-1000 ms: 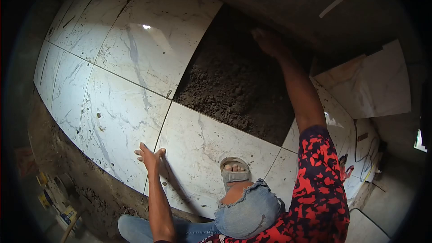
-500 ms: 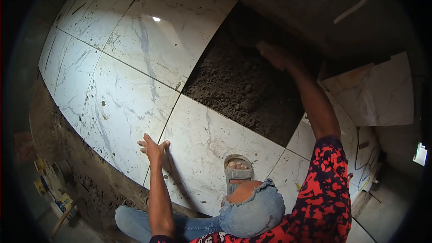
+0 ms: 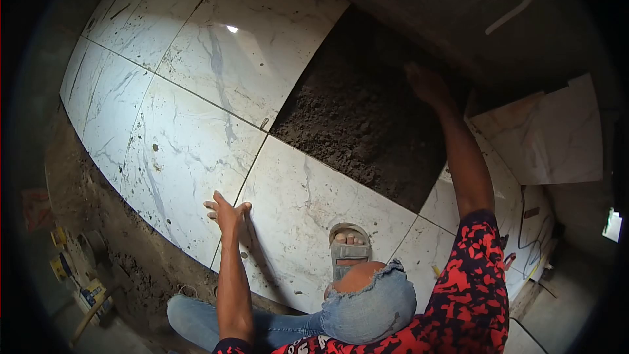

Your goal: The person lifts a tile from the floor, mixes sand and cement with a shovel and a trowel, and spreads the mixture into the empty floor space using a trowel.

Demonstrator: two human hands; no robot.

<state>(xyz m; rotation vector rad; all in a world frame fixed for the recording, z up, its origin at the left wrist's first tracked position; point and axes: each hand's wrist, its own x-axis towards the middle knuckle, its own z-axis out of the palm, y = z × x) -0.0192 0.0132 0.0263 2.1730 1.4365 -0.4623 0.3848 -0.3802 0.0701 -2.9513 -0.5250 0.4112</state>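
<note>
My left hand (image 3: 229, 215) rests on the white marbled floor tiles (image 3: 190, 164), close to a joint, with its fingers spread and nothing held. On the far right side, my right hand (image 3: 426, 85) reaches over the bed of dark, crumbly soil or mortar (image 3: 341, 124) in the gap between tiles. Deep shadow covers its fingers, so whether it grips anything there cannot be made out. A small clip-like piece (image 3: 264, 124) sits at the tile corner beside the gap.
Cut tile pieces (image 3: 544, 134) lean by the wall on the right. A cable (image 3: 538, 242) lies near them. Yellow-and-grey tools (image 3: 92, 295) lie on bare ground at lower left. My sandalled foot (image 3: 349, 249) stands on a tile.
My right hand has moved to the right over the dark bed, towards the wall. My left hand stays at nearly the same spot on the tiles. The view has shifted slightly.
</note>
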